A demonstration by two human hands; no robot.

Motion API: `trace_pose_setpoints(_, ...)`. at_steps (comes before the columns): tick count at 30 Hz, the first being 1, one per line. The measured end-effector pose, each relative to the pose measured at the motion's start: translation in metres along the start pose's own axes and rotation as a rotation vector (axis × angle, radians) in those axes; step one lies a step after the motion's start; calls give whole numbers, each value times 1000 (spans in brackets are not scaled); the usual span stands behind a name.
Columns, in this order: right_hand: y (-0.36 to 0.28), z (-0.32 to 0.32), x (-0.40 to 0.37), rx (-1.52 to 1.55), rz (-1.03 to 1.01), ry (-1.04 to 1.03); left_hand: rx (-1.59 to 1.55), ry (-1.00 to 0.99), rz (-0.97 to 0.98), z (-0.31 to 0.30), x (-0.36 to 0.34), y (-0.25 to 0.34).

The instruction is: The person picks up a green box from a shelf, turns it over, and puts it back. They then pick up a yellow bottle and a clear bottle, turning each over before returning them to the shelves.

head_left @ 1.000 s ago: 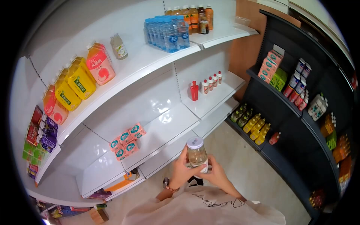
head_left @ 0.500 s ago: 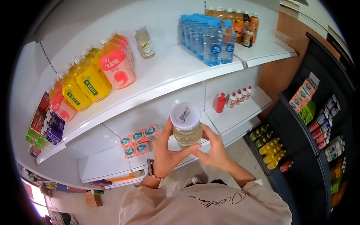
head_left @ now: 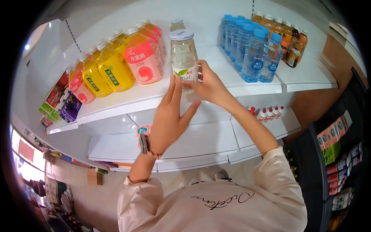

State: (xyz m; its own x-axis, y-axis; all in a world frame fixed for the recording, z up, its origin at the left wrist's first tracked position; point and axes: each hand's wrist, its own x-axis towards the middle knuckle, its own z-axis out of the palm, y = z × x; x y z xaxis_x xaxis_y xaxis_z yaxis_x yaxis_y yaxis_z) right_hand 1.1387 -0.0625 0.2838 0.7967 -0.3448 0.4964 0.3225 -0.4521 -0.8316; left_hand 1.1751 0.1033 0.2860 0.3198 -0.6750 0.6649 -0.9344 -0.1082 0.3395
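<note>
A glass bottle (head_left: 184, 54) of pale drink with a white lid and a green-leaf label stands upright at the upper shelf (head_left: 239, 87). My right hand (head_left: 210, 85) grips its lower right side, fingers curled behind it and thumb across the label. Fingers stretched out and thumb apart, my left hand (head_left: 166, 120) is open, its fingertips right at the bottle's lower left. Directly behind is a second glass bottle (head_left: 177, 25) with a similar lid, mostly hidden. Pink peach-drink bottles (head_left: 142, 58) are just to the left.
Yellow drink bottles (head_left: 114, 67) stand farther left on the upper shelf. Blue-capped water bottles (head_left: 253, 56) and amber drink bottles (head_left: 284, 33) are to the right. Below, the lower shelf (head_left: 205, 137) carries small red-capped bottles (head_left: 270, 113). A dark rack (head_left: 313, 166) stands at right.
The bottle has moved from in front of my body up and forward to the upper shelf. My left hand has come off it and opened, while my right hand keeps hold.
</note>
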Motion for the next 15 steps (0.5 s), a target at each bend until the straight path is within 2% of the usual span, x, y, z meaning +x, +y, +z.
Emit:
trace_pose_setpoints(2,12,-6,17,-60,36,-79,2,-96,-88,3,13,-3)
trace_pose_setpoints(5,34,-11,47,-83,-10,-150,-3,-123,-160,13,30,-18)
trace_pose_setpoints(9,51,-14,91,-158,-57,-195,3,-121,-149,30,60,-54)
trace_pose_setpoints(11,62,-16,119,-357,3,-197,-78,-239,-96,33,77,-65)
trace_pose_setpoints(12,66,-17,130,-349,-34,-230,-73,-234,-100,32,84,-60)
trace_pose_setpoints(14,73,-18,143,-377,-22,-220,-32,-433,-342,34,95,-50)
trace_pose_setpoints(15,75,-18,147,-408,-5,-205,-28,-427,-347,39,98,-53)
